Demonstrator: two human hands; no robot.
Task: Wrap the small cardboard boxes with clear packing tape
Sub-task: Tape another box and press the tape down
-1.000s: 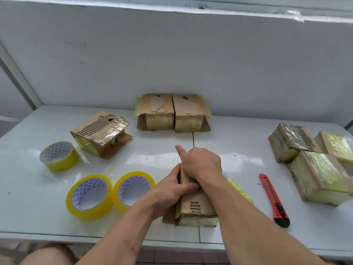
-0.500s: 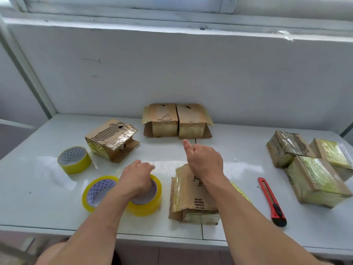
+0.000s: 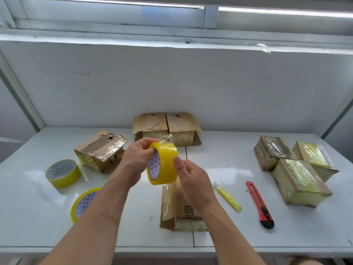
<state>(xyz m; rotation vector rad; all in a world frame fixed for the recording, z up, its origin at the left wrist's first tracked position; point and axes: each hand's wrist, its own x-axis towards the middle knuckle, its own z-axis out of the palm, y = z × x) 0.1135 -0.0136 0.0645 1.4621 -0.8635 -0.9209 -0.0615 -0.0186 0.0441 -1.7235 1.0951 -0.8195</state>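
Head view, mid-task. Left hand [image 3: 136,162] gripping a tape roll [image 3: 163,163] by the near rim, fingers [image 3: 147,143] curled over the top edge, roll lifted clear of the counter [image 3: 219,236]. Right hand [image 3: 193,180] just beside the roll's outer band, thumb touching or almost touching it, other fingers loosely bent and holding nothing; probably searching for the loose tape end. Thin clear flap [image 3: 168,138] standing up above the left fingers.

Directly below the fingers, lying on the counter: half-wrapped box [image 3: 183,213], one side already under glossy film, the rest bare cardboard. Apparently the one in work.

Right of the fingers: yellowish tape scrap [image 3: 228,197], red cutter [image 3: 260,205], then farther out three wrapped boxes [image 3: 298,180] in a tight group, judged finished.

Beyond the fingers, two boxes [image 3: 167,129] against the wall, tops mostly bare. Left of the fingers, one torn box [image 3: 101,150], two spare rolls [image 3: 63,173]. So roughly three done, four left.
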